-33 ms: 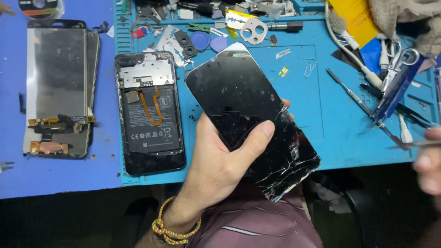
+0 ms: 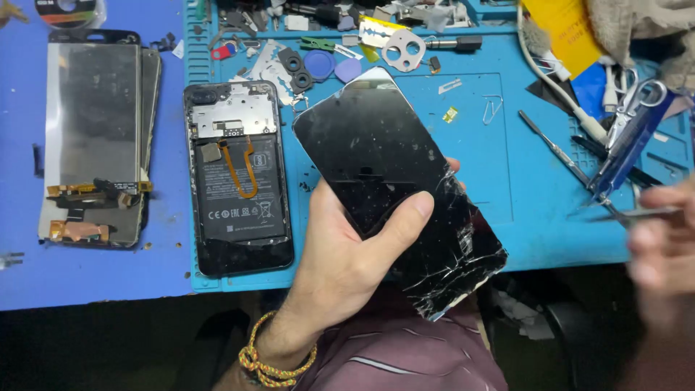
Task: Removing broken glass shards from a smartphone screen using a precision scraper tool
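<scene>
My left hand [image 2: 347, 268] holds a cracked black phone screen [image 2: 391, 181] tilted over the blue mat's front edge. The thumb lies across the glass, and the lower right corner is badly shattered. A braided yellow and orange band is on that wrist. At the right edge my right hand [image 2: 662, 246] is blurred, its fingers pinched on thin metal tweezers [image 2: 641, 213] that point left. To the left of the screen, an opened phone body [image 2: 239, 177] lies on the mat with its battery and an orange flex cable exposed.
A blue work mat [image 2: 499, 159] covers the table. Two display panels [image 2: 94, 137] are stacked at the left. Screws, picks, a camera bezel [image 2: 403, 49] and small parts lie along the back. Scissors [image 2: 633, 101], a spudger [image 2: 557, 148] and cables are at the right.
My right hand has come slightly further into view from the right with the tweezers. The screen and my left hand stay as they were.
</scene>
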